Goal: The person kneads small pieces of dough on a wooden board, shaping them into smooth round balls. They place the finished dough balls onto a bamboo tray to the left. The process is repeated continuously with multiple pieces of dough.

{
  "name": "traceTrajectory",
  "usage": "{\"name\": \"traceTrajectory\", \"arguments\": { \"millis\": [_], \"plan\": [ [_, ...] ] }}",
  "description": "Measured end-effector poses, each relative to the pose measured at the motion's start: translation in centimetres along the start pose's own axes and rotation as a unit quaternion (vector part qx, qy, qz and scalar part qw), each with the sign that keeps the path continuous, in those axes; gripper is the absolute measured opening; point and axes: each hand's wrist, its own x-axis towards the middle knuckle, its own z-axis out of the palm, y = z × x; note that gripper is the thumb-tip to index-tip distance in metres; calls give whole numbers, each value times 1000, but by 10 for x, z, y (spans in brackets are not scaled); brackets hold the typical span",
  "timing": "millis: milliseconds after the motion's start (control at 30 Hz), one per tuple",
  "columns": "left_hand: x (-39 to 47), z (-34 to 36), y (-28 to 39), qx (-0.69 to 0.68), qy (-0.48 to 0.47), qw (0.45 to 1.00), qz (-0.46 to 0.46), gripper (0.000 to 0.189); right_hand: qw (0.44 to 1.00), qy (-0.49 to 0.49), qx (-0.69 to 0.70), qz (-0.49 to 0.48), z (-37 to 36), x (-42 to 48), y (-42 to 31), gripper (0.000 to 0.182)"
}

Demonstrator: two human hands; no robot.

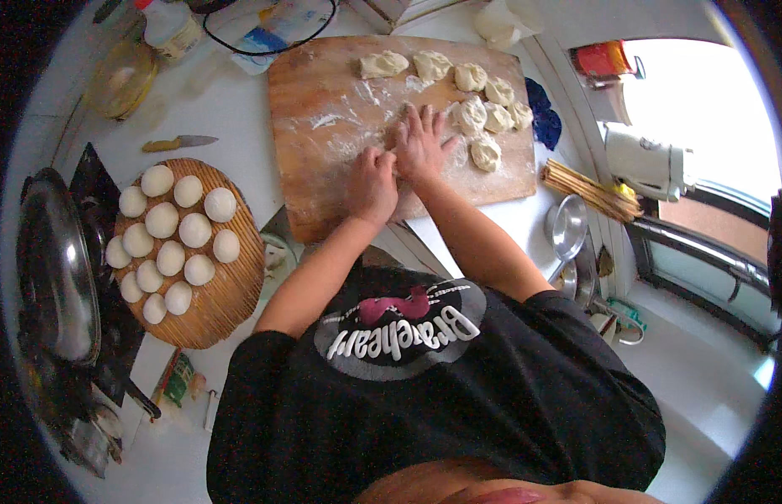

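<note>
On the floured wooden board (pixel 315 170), my right hand (pixel 422 145) lies palm down with its fingers spread, slightly blurred. Close against its left side is my left hand (pixel 373 186), with curled fingers; whether dough is inside or between the hands is hidden. Rough lumps of dough stand to the right and beyond, among them an elongated piece (pixel 383 64), a floury lump (pixel 470 116) and a separate lump (pixel 486 154). At the left, a round slatted tray (pixel 224 283) bears several smooth white dough balls (pixel 162 220).
A knife (pixel 180 143) lies beyond the slatted tray, with a large metal pan (pixel 57 264) at far left. An oil container (pixel 121 79) stands at the back left. Right of the board are a dark blue cloth (pixel 543 113), a bundle of sticks (pixel 589 189) and a metal ladle (pixel 568 227).
</note>
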Motion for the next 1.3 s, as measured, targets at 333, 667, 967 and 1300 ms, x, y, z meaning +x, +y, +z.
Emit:
{"name": "traceTrajectory", "arguments": {
  "millis": [333,667,967,1300],
  "plan": [
    [10,-9,3,86,30,995,37,18,995,-45,81,-26,-3,26,10,48],
    [-4,-20,3,111,-10,994,-21,43,980,36,-57,-185,-1,34,10,52],
    [1,-23,16,143,13,988,64,30,978,-165,61,-113,6,14,11,48],
    [2,-26,1,120,-16,992,-22,43,975,31,9,-220,3,21,-2,46]
  ]
}}
